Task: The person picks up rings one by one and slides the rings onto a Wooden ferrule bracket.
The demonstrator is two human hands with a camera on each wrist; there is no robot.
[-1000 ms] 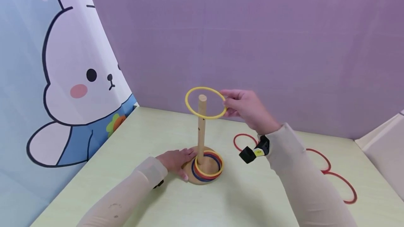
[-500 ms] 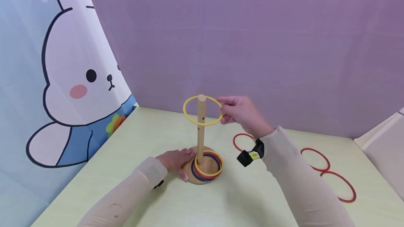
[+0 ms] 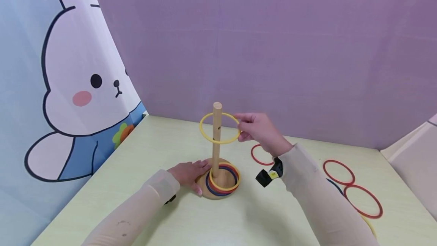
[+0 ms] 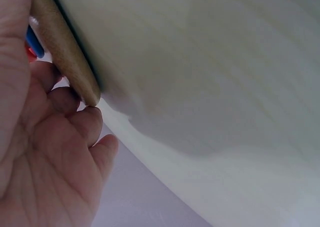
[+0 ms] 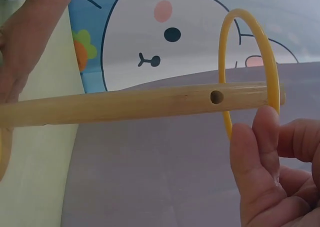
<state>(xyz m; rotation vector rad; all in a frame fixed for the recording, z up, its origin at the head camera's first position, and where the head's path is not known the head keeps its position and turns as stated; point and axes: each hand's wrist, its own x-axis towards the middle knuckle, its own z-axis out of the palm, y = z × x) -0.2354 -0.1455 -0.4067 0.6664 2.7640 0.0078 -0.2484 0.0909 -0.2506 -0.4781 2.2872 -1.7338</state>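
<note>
A wooden ring-toss stand (image 3: 217, 122) stands upright on its round base, where yellow (image 3: 239, 177), red and blue rings lie stacked around the post. My right hand (image 3: 257, 129) pinches another yellow ring (image 5: 272, 67) by its right edge. That ring encircles the upper post, with the post's top poking above it. At the base's left side, my left hand (image 3: 189, 175) grips the rim, fingers behind and thumb in front. The left wrist view shows its fingers (image 4: 90, 124) curled at the base edge (image 4: 75, 69).
Three red rings lie on the table to the right: one (image 3: 252, 155) behind my right wrist, two (image 3: 324, 170) farther right. Parts of a blue ring (image 3: 335, 185) and a yellow ring (image 3: 370, 225) show beside my right sleeve. A purple curtain (image 3: 273, 48) hangs behind the table.
My right hand has lowered the yellow ring from above the post top to around its upper part. The left hand stays on the base.
</note>
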